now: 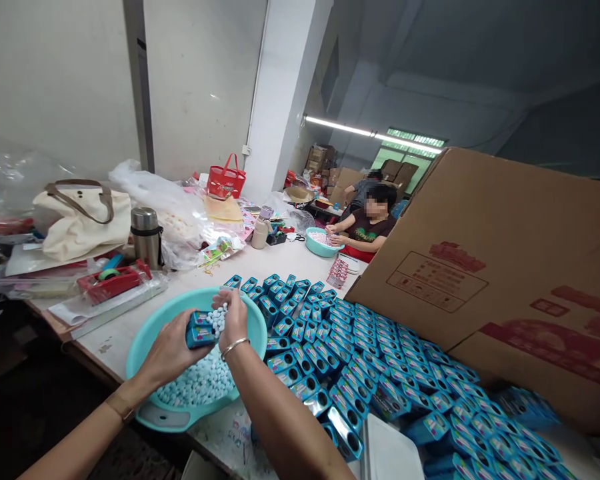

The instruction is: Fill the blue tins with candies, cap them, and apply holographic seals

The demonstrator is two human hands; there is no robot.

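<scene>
1. Worker's hands: two, the left hand (pixel 169 345) and right hand (pixel 235 320), at eleven o'clock from the worker's seat.
2. Turquoise basins: two; near basin (pixel 143 337) at eleven, far basin (pixel 321 251) at twelve.
3. Blue printed boxes (pixel 199 337): two in the left hand, plus dozens from twelve to two, too packed for me to count.
4. Pale blue pellets (pixel 200 381): past counting.
5. Steel thermos (pixel 147 241): one, at ten.
6. Cream tote bag (pixel 87 230): one, at ten.
7. Red handbag (pixel 226 181): one, at eleven.
8. Large cardboard carton (pixel 480 273): one, at one.
</scene>
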